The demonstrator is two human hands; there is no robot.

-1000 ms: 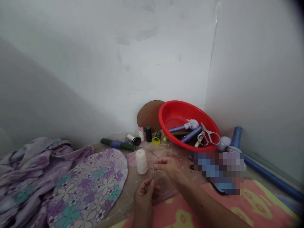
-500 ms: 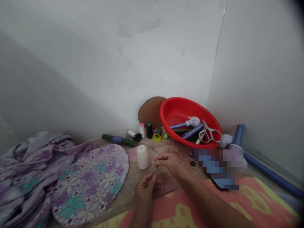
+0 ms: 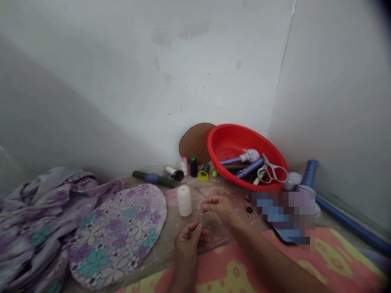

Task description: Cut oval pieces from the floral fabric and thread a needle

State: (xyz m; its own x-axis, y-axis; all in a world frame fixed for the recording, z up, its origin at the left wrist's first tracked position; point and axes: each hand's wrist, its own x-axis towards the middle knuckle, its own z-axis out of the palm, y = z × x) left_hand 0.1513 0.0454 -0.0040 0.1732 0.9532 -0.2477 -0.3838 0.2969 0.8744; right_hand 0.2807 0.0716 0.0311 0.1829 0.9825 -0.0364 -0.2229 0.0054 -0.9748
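My left hand (image 3: 187,240) is low in the middle, fingers pinched together on something too thin to name, probably a needle or thread. My right hand (image 3: 218,207) is just above and right of it, also pinched, with a fine thread running between the two. A white thread cone (image 3: 184,200) stands upright a little to the left of my right hand. A round piece of purple floral fabric (image 3: 119,230) lies flat to the left of both hands.
A red basin (image 3: 241,144) in the corner holds scissors (image 3: 271,173) and wrapped sticks. Small thread spools (image 3: 191,167) and a dark tube (image 3: 154,179) line the wall. Crumpled purple cloth (image 3: 36,215) lies far left. Blue rods (image 3: 345,224) run along the right wall. A pink and yellow mat (image 3: 305,264) is under my arms.
Both hands stay pinched close together; the right hand has shifted slightly right and up from the left. The view has tilted a little.
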